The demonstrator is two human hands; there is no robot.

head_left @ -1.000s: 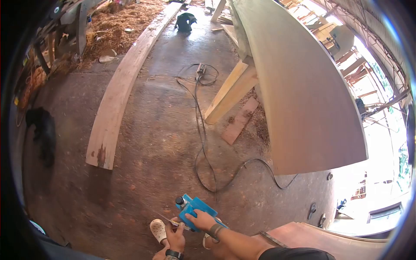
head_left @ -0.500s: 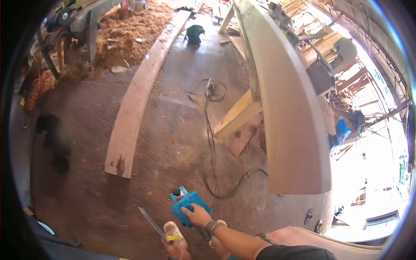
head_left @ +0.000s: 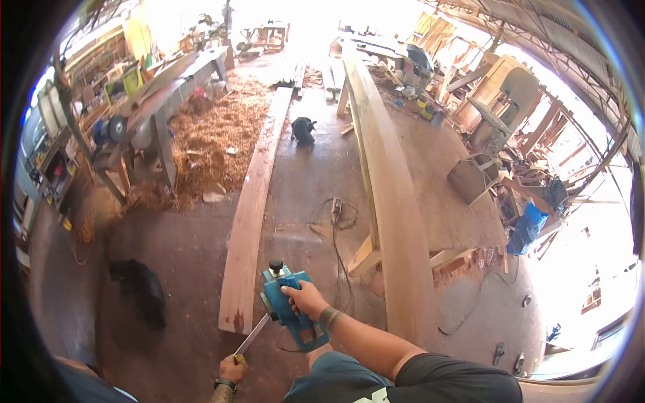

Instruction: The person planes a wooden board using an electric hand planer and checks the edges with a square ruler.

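My right hand (head_left: 306, 300) is wrapped round the handle of a teal electric planer (head_left: 289, 329) with a black front knob. The planer is held up above the floor, in front of my legs. My left hand (head_left: 232, 369), with a watch on its wrist, is closed on one end of a thin pale strip (head_left: 252, 339) that has a yellow part near my fingers. The strip's far tip points up toward the planer's side; whether they touch I cannot tell. Beyond my hands lies a long wooden plank (head_left: 245, 255) on the floor.
A long, thick timber (head_left: 403, 248) rests on wooden supports at right. One black dog (head_left: 304, 131) is ahead on the floor, another dark animal (head_left: 141, 292) at left. A power cord (head_left: 341, 248) trails across the floor. Wood shavings (head_left: 222, 127) are heaped at left.
My view has tilted up, showing more of the workshop. The planer is raised higher in front of me, and the strip now points up to the right instead of up to the left.
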